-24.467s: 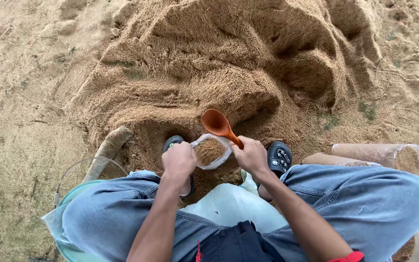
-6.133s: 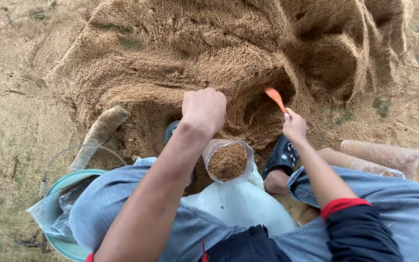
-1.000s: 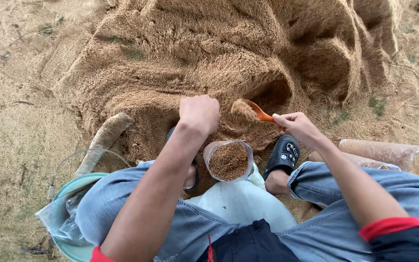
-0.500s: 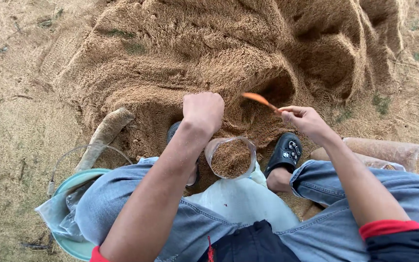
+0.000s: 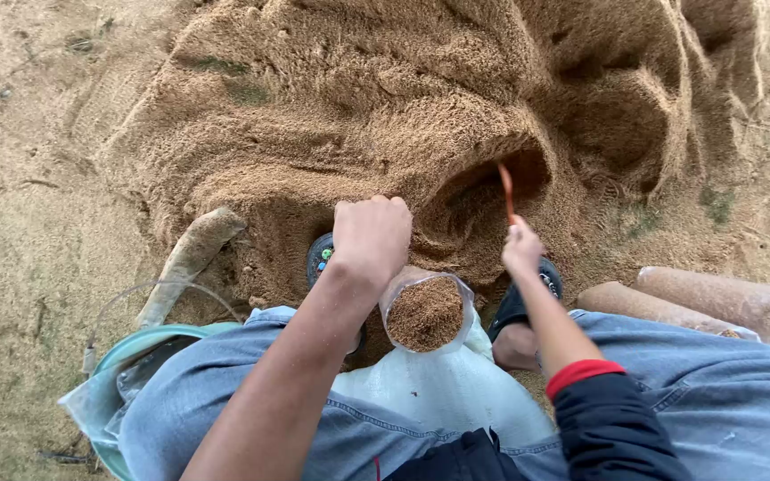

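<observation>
Head view: beside a sawdust-filled clear bag point(image 5: 427, 312), the left hand point(image 5: 372, 236) rests fisted, seemingly empty; the right hand point(image 5: 521, 249) grips an orange scoop point(image 5: 506, 189) dug into the sawdust mound point(image 5: 385, 116) behind it.

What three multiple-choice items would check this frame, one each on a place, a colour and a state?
1. Where is the scoop?
A. In the hollow dug into the sawdust pile
B. Inside the clear bag
C. On the teal bucket

2. What colour is the scoop?
A. Blue
B. Orange
C. White

3. How full is the clear bag?
A. Empty
B. Barely covered at the bottom
C. Filled almost to its rim

Answers:
1 A: the right hand holds the scoop into the dark hollow, above the bag.
2 B: the blade shows orange against the brown pile.
3 C: brown material reaches nearly to the opening, beside the left hand, a closed fist.
</observation>
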